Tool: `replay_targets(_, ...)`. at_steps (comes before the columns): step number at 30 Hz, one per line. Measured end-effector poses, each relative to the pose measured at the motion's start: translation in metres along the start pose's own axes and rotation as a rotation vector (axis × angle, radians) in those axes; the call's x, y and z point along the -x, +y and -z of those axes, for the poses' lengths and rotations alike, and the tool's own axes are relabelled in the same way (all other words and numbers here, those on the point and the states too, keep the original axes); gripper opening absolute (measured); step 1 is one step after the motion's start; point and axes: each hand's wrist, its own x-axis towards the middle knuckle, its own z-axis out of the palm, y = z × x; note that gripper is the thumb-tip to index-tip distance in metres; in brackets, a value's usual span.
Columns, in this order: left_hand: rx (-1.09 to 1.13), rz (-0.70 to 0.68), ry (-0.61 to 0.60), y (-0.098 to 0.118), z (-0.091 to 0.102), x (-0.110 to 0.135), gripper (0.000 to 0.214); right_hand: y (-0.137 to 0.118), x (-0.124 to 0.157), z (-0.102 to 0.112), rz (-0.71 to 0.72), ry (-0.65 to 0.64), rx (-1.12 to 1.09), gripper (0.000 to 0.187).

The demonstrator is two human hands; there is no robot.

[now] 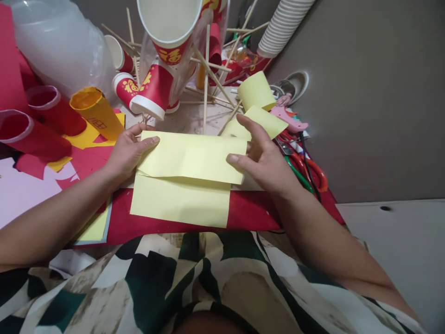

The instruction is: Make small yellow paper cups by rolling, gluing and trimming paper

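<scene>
A pale yellow sheet of paper (184, 183) lies on the red table cover, its far half folded toward me. My left hand (127, 150) pinches the fold's left end, thumb on top. My right hand (260, 155) holds the right end, thumb pressed on the paper and fingers raised behind it. Both hands are closed on the sheet.
Red paper cups (153, 90), wooden sticks (206, 69), red rolls (31, 134) and a yellow roll (95, 111) crowd the far side. More yellow paper pieces (259, 99), a pink tool (290, 118) and scissors (306, 169) lie at right. A stack of white cups (283, 25) leans behind.
</scene>
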Motion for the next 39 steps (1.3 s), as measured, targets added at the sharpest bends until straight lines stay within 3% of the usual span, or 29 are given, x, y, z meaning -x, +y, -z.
replay_targets(3, -0.047, 0.073, -0.031, 0.004, 0.006, 0.006, 0.037, 0.002, -0.002, -0.003, -0.078, -0.035, -0.104, 0.090)
replay_targets(6, -0.281, -0.033, -0.083, 0.010, 0.020, 0.014, 0.041, 0.005, -0.004, -0.006, -0.166, -0.084, -0.196, 0.089)
replay_targets(10, -0.739, -0.508, -0.073, 0.015, 0.038, 0.030, 0.045, 0.007, -0.005, -0.007, -0.196, -0.108, -0.206, 0.086)
replay_targets(13, -0.923, -0.930, -0.345, 0.010, 0.040, 0.040, 0.048, 0.008, -0.005, -0.008, -0.192, -0.115, -0.165, 0.085)
replay_targets(15, -1.042, -1.085, -0.561, 0.002, 0.036, 0.043, 0.051, 0.008, -0.005, -0.009, -0.194, -0.113, -0.142, 0.087)
replay_targets(17, -1.195, -1.074, -0.663, -0.007, 0.033, 0.042, 0.053, 0.008, -0.004, -0.010, -0.188, -0.108, -0.125, 0.086)
replay_targets(20, -1.346, -0.924, -0.672, -0.016, 0.033, 0.036, 0.056, 0.004, 0.000, -0.011, -0.157, -0.112, -0.037, 0.078)
replay_targets(24, -1.349, -0.842, -0.690, -0.018, 0.040, 0.028, 0.059, -0.005, 0.014, -0.010, -0.079, -0.152, 0.299, 0.062)
replay_targets(28, -1.312, -0.832, -0.713, -0.020, 0.043, 0.024, 0.053, -0.012, 0.028, -0.011, 0.068, -0.172, 0.600, 0.050)
replay_targets(33, -1.305, -0.822, -0.735, -0.023, 0.043, 0.023, 0.049, -0.013, 0.045, -0.006, 0.342, -0.026, 0.999, 0.038)
replay_targets(36, -1.296, -0.799, -0.749, -0.023, 0.043, 0.022, 0.050, -0.018, 0.061, 0.000, 0.470, -0.158, 0.965, 0.043)
replay_targets(39, -1.294, -0.774, -0.757, -0.020, 0.042, 0.020, 0.051, -0.025, 0.081, -0.001, 0.436, -0.383, 0.902, 0.057)
